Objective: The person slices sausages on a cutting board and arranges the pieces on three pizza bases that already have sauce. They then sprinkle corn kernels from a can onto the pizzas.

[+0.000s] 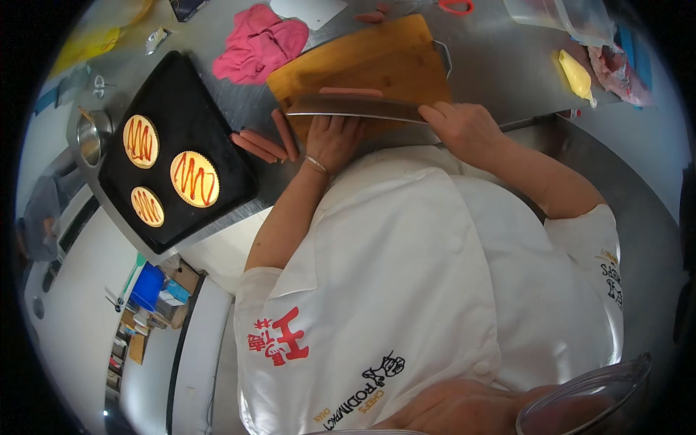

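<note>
On the wooden cutting board point(400, 51), a pink sausage point(351, 91) shows just past the blade of a long kitchen knife point(384, 109). My right hand point(464, 130) is closed around the knife's handle end at the board's right side. The blade stretches left across the near part of the board, above my left hand point(333, 143). My left hand's fingers reach forward, stretched out; the blade hides their tips, and any contact with the sausage is hidden. Beside my left wrist, several more sausages point(259, 146) lie on the metal table, left of the board.
A black baking tray point(192, 94) at the left bears three round tart bases point(194, 179) with red zigzag sauce. Behind are a pink cloth point(262, 45) and red-handled scissors point(457, 7). A yellow-filled piping bag point(576, 75) lies right; a metal bowl point(93, 138) stands far left.
</note>
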### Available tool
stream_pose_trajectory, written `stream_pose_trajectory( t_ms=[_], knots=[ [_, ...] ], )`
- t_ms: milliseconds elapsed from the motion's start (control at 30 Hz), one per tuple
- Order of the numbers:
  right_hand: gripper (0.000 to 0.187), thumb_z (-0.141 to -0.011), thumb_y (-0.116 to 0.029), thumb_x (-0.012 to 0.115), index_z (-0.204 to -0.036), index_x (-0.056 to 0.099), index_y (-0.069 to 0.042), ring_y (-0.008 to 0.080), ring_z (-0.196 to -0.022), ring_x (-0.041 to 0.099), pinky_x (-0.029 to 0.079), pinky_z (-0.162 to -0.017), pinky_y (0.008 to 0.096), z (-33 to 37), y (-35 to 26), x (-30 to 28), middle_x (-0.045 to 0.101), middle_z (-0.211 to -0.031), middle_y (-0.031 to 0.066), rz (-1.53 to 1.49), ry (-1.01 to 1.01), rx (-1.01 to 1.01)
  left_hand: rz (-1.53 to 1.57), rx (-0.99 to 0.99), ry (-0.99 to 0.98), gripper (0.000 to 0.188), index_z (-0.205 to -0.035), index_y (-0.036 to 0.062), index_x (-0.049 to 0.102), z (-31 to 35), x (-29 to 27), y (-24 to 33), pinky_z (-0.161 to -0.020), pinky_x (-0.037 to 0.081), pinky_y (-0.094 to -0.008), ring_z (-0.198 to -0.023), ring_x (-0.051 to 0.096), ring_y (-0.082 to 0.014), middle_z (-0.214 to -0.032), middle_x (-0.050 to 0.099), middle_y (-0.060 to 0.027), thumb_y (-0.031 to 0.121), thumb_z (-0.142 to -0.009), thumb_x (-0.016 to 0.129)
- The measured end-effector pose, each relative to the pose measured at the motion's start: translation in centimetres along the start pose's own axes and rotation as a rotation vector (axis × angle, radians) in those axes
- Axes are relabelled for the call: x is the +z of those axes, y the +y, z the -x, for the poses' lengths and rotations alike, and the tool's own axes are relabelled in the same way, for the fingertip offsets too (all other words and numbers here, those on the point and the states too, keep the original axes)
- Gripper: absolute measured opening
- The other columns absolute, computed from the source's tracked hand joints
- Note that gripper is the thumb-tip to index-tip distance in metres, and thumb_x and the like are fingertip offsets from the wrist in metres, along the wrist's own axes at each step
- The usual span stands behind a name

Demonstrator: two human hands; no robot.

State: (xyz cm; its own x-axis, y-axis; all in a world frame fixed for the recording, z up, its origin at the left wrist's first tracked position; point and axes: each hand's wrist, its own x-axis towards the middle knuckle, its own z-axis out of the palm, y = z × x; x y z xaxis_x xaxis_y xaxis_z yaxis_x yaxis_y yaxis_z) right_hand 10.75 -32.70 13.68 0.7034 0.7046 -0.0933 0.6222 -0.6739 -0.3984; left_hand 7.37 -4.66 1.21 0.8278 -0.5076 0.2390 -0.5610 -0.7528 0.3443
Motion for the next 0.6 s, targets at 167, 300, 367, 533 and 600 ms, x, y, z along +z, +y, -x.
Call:
stream_pose_trajectory(
  t_ms=[167,300,367,533,600],
  knots=[
    [0.023,-0.080,-0.003,0.061,-0.102,0.055,-0.004,0.0238,-0.066,0.064,0.050,-0.054,0.0340,-0.5,0.0,-0.2,0.057,-0.080,0.0086,-0.021,-0.038,0.013,-0.023,0.012,0.007,0.041,-0.125,0.0137,0.065,0.1,0.1,-0.2,-0.097,0.047,-0.0509,-0.119,0.051,-0.0371,-0.127,0.051,-0.0126,0.027,-0.086,0.072],
    [0.031,-0.081,-0.006,0.063,-0.112,0.059,-0.003,0.0243,-0.064,0.061,0.049,-0.054,0.0345,-0.6,0.4,0.1,0.058,-0.083,0.0077,-0.042,-0.065,0.021,0.030,-0.009,-0.017,0.040,-0.122,0.0136,0.066,0.1,0.0,-0.2,-0.097,0.047,-0.0520,-0.119,0.050,-0.0405,-0.126,0.051,-0.0144,0.023,-0.084,0.073],
    [0.025,-0.081,-0.005,0.062,-0.106,0.057,-0.003,0.0240,-0.066,0.063,0.050,-0.054,0.0341,-0.9,0.5,0.0,0.058,-0.081,0.0082,-0.042,-0.072,0.020,0.048,-0.019,-0.025,0.040,-0.121,0.0134,0.066,0.1,0.0,-0.2,-0.097,0.046,-0.0530,-0.119,0.050,-0.0423,-0.126,0.051,-0.0155,0.021,-0.083,0.074],
    [0.015,-0.081,-0.003,0.061,-0.093,0.053,-0.004,0.0237,-0.066,0.066,0.052,-0.055,0.0340,-1.4,0.4,-0.2,0.058,-0.077,0.0097,-0.033,-0.090,0.025,0.031,0.010,0.000,0.040,-0.122,0.0139,0.067,0.0,0.1,-0.6,-0.096,0.047,-0.0521,-0.117,0.052,-0.0391,-0.125,0.053,-0.0125,0.025,-0.084,0.073],
    [0.014,-0.081,-0.003,0.062,-0.093,0.053,-0.004,0.0243,-0.066,0.067,0.053,-0.055,0.0337,-1.6,0.4,-0.1,0.059,-0.077,0.0106,-0.036,-0.123,0.027,0.051,0.013,-0.013,0.040,-0.120,0.0131,0.067,0.1,0.2,-0.7,-0.096,0.046,-0.0537,-0.118,0.050,-0.0411,-0.126,0.051,-0.0145,0.024,-0.082,0.074]
  ],
)
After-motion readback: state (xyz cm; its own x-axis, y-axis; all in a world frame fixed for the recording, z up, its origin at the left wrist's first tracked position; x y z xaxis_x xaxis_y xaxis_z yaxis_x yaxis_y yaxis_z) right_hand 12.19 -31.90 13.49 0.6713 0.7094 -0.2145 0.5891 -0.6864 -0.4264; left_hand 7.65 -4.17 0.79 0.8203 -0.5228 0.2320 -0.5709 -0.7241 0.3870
